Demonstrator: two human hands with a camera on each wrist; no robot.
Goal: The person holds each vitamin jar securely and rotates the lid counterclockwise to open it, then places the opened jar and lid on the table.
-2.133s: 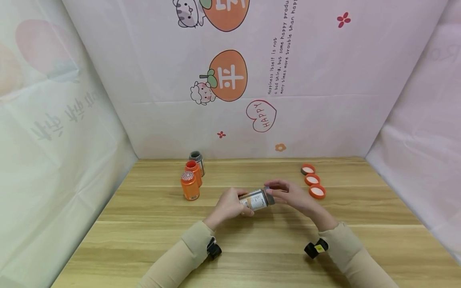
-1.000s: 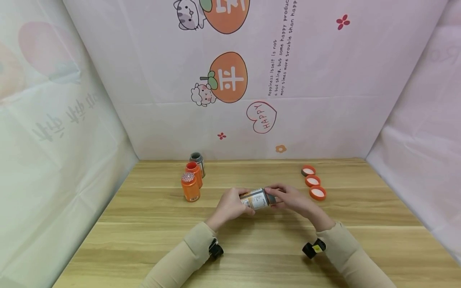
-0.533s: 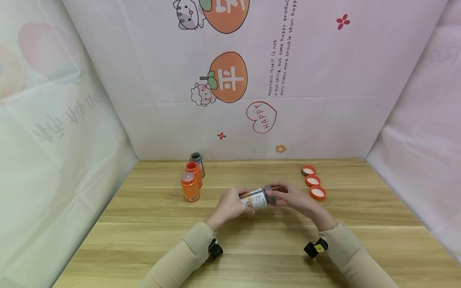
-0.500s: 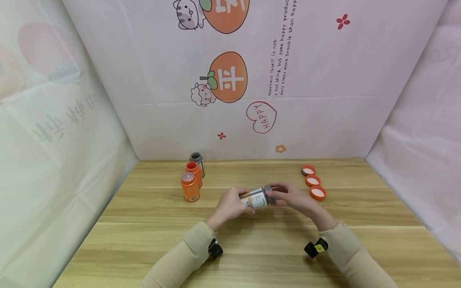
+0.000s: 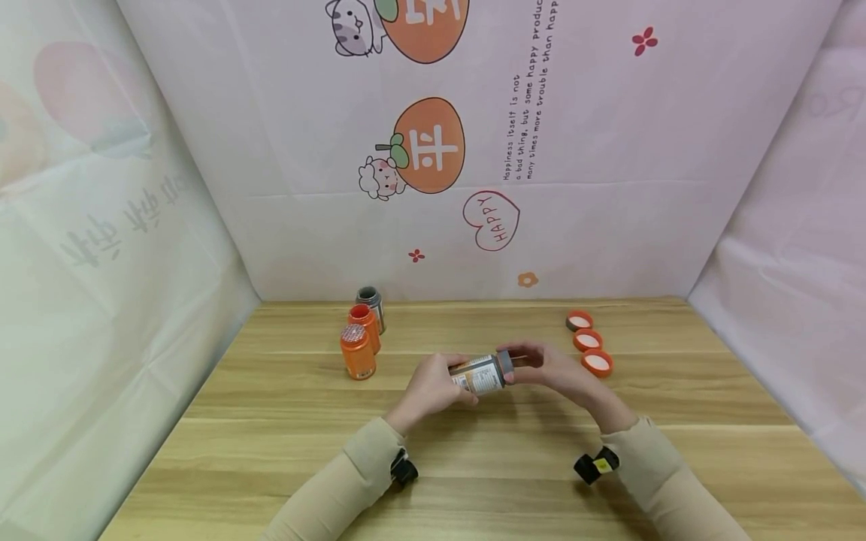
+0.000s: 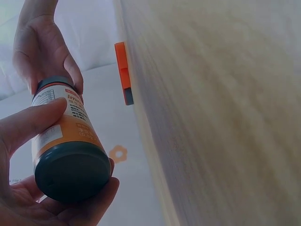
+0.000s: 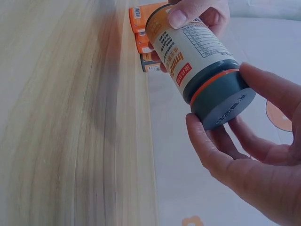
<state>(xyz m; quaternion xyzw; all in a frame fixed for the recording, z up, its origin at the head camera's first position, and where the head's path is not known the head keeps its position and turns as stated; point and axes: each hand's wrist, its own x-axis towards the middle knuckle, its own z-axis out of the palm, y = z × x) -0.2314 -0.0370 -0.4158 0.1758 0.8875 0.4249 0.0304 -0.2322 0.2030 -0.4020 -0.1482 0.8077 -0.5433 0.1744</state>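
My left hand (image 5: 433,387) grips a pill bottle (image 5: 476,376) with a white and orange label and tilts it sideways over the table, its capped end toward the right. In the left wrist view, the thumb lies along the label and the dark base of the bottle (image 6: 73,172) faces the camera. The grey-green cap (image 7: 223,96) is on the bottle, with an orange ring showing at its edge. My right hand (image 5: 551,368) pinches that cap, thumb and fingertips at opposite sides of the rim in the right wrist view, the palm held apart from it.
A grey bottle (image 5: 379,312), an open orange bottle (image 5: 368,329) and an orange bottle with a silvery top (image 5: 357,355) stand at the back left of the wooden table (image 5: 473,488). Three loose caps (image 5: 597,363) lie in a row at the right. White printed cloth walls surround the table.
My right hand's fingers have shifted repeatedly round the cap; now they are spread wider and more of the cap shows. My left hand and the bottle have stayed almost still.
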